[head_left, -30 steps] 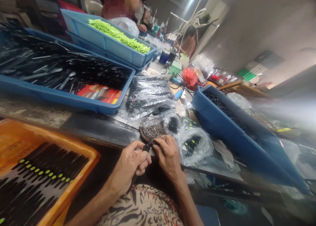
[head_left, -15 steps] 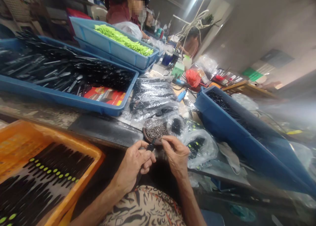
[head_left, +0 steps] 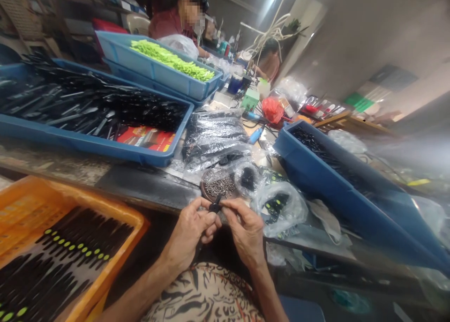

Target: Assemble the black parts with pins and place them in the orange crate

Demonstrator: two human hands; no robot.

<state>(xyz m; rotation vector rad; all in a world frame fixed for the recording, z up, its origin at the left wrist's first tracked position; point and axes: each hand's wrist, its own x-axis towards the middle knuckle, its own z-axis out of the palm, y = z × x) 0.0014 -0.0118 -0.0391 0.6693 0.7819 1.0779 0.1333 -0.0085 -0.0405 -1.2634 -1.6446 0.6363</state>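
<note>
My left hand point(head_left: 191, 228) is closed around a small black plastic piece point(head_left: 214, 207), whose narrow tip points up and away from me. My right hand point(head_left: 246, 228) pinches right beside that piece, thumb and forefinger at its edge. Whatever sits between those right fingertips is too small to make out. Just beyond both hands, a round brown bowl point(head_left: 203, 189) holds many small metal pins or screws point(head_left: 221, 185). Clear plastic bags stand by it: one with black parts point(head_left: 247, 177), another with black-and-green parts point(head_left: 276, 205).
An orange crate point(head_left: 135, 240) with rows of black parts stands at lower left. Blue bins hold black strips point(head_left: 87, 106), green pieces point(head_left: 172, 59) and dark parts point(head_left: 316, 146). A plastic-wrapped bundle point(head_left: 216, 134) lies behind the bowl. Two people point(head_left: 172, 19) sit farther back.
My right hand has moved left and slightly down, from over the bowl's edge to the black plastic piece. My left hand keeps its grip on the piece nearly in place.
</note>
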